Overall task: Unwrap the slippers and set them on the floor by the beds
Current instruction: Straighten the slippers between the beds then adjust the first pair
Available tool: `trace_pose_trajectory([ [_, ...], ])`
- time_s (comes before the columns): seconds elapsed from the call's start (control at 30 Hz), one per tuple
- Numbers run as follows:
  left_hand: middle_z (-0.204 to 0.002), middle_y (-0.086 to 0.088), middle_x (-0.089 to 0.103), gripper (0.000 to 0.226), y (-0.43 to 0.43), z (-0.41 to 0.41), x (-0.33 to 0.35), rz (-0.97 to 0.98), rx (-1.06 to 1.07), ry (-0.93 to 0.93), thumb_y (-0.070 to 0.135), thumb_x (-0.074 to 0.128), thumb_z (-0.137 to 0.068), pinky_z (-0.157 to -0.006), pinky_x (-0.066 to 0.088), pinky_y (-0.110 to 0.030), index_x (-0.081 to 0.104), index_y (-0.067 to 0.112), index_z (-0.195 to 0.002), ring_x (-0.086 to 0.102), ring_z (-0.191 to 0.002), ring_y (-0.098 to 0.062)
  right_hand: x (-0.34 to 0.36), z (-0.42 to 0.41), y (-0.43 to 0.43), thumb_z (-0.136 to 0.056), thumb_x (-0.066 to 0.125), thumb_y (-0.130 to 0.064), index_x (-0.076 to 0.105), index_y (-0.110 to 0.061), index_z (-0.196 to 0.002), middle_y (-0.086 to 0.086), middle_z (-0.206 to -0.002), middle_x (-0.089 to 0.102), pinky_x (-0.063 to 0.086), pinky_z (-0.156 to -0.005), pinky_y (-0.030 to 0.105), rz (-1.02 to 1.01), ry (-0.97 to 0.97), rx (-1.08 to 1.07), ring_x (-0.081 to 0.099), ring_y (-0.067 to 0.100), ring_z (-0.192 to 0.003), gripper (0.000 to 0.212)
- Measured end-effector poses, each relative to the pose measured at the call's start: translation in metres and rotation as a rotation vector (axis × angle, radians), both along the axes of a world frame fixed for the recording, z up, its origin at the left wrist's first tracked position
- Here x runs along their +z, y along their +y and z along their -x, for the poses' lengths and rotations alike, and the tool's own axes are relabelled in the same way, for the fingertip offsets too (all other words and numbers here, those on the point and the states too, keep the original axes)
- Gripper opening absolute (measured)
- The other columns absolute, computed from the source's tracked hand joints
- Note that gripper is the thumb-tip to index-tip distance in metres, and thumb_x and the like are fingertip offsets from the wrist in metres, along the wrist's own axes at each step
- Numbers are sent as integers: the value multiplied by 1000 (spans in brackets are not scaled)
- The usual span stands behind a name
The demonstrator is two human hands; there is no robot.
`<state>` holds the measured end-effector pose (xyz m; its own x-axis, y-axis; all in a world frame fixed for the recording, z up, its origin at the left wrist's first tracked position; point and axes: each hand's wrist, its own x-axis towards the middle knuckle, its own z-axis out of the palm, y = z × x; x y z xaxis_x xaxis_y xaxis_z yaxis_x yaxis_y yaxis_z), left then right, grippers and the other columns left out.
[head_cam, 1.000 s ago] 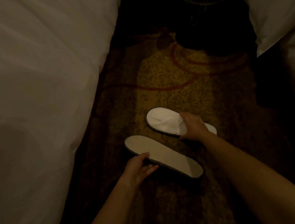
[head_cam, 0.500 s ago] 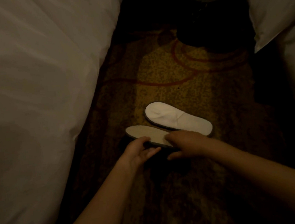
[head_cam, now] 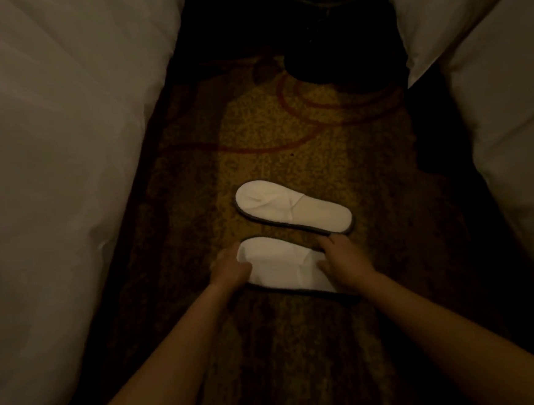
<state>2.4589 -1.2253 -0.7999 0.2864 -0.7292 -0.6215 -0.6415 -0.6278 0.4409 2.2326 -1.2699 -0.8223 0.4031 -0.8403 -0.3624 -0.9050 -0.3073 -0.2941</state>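
Observation:
Two flat white slippers with dark soles lie on the patterned carpet between two beds. The far slipper (head_cam: pixel 292 210) rests upper side up, toe to the left, with nothing touching it. The near slipper (head_cam: pixel 283 266) lies parallel just in front of it, also upper side up. My left hand (head_cam: pixel 229 267) grips its toe end and my right hand (head_cam: pixel 343 260) holds its heel end, hiding both ends.
White bedding of the left bed (head_cam: pixel 60 186) and the right bed (head_cam: pixel 507 103) hems in the carpet strip (head_cam: pixel 285 130). A dark round metal bin (head_cam: pixel 335 30) stands at the far end of the aisle.
My right hand left the far slipper and joined the left on the near one. That slipper, sole up before, now lies white upper side up, close beside the far one.

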Motion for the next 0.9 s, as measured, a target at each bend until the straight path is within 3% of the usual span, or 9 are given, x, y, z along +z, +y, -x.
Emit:
trace_pose_trajectory([
  [0.1, -157, -11, 14, 65, 6, 8, -8, -11, -67, -51, 18, 50, -90, -116, 23, -38, 22, 18, -148, 18, -141, -35, -13, -4, 20, -78, 60, -55, 13, -12, -146, 13, -150, 25, 19, -113, 37, 20, -8, 139, 26, 29, -136, 93],
  [0.2, -157, -7, 11, 69, 14, 11, -9, 18, -77, -100, 19, 50, -88, -115, 21, -41, 17, 19, -148, 13, -141, -34, -22, -6, 35, -74, 67, -53, 1, -10, -147, 13, -155, 11, 9, -117, 38, 12, 18, 219, 14, 28, -142, 108],
  [0.3, -158, -4, 8, 72, 18, 12, -9, 15, -105, -87, 19, 52, -88, -116, 21, -44, 13, 20, -149, 10, -142, -34, -24, -2, 40, -77, 67, -47, 1, -10, -147, 11, -157, 8, 7, -117, 35, -2, 6, 193, 10, 26, -143, 103],
  [0.5, -152, -13, 22, 65, 18, 15, -11, 6, -46, -121, 22, 51, -87, -112, 24, -43, 22, 16, -146, 18, -139, -35, -28, 9, 50, -76, 67, -48, 4, -14, -148, 6, -157, 7, 6, -117, 32, -43, -45, 199, 7, 21, -144, 101],
  [0.67, -153, -13, 23, 67, -18, 8, -6, 77, -30, -155, 23, 55, -88, -114, 24, -47, 22, 18, -146, 17, -141, -36, -16, 7, 31, -78, 59, -57, 17, -16, -146, 5, -154, 21, 19, -115, 34, -23, -104, 134, 20, 21, -140, 91],
  [0.83, -143, -17, 41, 62, -77, -10, 5, 230, 42, 121, 12, 59, -83, -107, 38, -52, 35, 18, -140, 40, -130, -37, -8, -2, 0, -88, 48, -49, 32, -13, -140, 9, -144, 37, 27, -110, 35, 10, -146, -54, 31, 23, -133, 65],
  [0.9, -146, -17, 37, 65, -94, -17, 4, 211, 49, 138, 13, 58, -86, -107, 38, -51, 29, 15, -145, 38, -132, -36, -10, -4, -3, -89, 47, -49, 32, -13, -140, 9, -144, 36, 25, -111, 35, -7, -111, -63, 31, 24, -133, 65],
])
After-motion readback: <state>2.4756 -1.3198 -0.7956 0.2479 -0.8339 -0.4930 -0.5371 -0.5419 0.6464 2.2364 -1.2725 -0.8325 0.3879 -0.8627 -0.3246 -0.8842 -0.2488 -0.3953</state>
